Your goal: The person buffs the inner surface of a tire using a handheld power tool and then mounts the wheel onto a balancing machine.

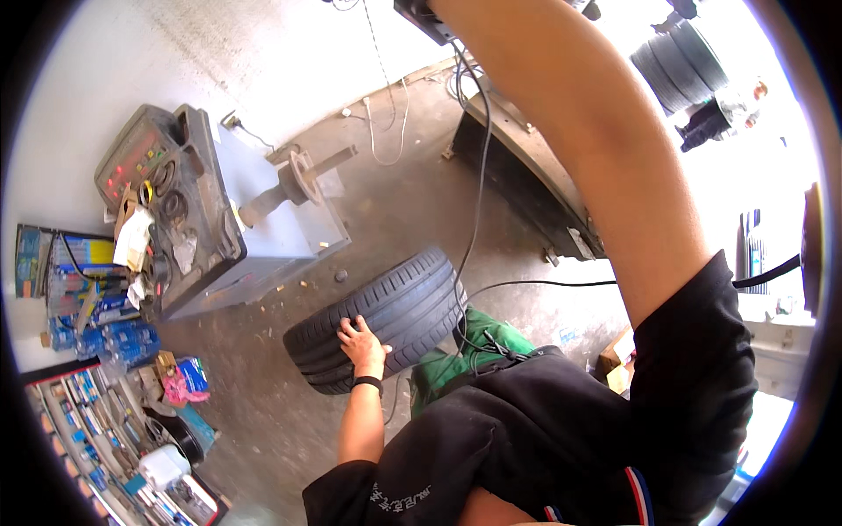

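Head view: across a concrete floor [254, 438] stands a grey machine [210, 219], with a black tyre [399, 302] well out from the floor's edge along the white wall [272, 53].
Slanting lower-left to upper-right, it lies directly under the nearer left hand [365, 352], fingers [347, 328] spread flat on its tread; the right hand's, out of sight, I can't tell.

Left fingers [362, 327] spread; right arm [605, 131] raised.
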Demonstrator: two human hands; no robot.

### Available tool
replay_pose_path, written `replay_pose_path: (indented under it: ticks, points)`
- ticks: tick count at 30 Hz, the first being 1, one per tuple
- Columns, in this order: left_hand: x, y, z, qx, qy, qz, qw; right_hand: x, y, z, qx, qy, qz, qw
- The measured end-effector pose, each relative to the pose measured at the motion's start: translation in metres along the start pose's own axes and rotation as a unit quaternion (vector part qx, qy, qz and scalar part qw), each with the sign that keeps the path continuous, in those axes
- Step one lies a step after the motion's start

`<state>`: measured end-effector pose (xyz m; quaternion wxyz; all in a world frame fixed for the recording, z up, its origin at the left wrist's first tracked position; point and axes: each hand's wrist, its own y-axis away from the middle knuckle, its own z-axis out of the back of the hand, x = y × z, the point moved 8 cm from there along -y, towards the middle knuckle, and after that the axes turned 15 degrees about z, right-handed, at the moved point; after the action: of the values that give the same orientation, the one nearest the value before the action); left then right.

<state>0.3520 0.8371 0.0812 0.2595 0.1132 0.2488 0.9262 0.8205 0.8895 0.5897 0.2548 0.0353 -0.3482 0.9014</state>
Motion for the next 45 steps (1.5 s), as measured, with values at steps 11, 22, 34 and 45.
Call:
replay_pose_path:
  ticks: [11,22,34,45]
  points:
    - [-0.036,0.008,0.002,-0.071,0.045,-0.016,0.996,-0.069,0.391,-0.263,0.464,-0.098,0.110,0.873]
    - [-0.107,0.029,-0.012,-0.052,0.050,-0.038,0.997,0.015,0.599,-0.308,0.433,-0.231,-0.059,0.869]
    - [0.027,0.024,-0.017,-0.282,0.191,-0.067,0.938,-0.065,0.637,-0.288,0.409,-0.246,-0.154,0.865]
    - [0.041,-0.012,-0.105,-0.033,0.180,0.300,0.936,-0.097,0.707,-0.225,0.356,-0.273,-0.275,0.850]
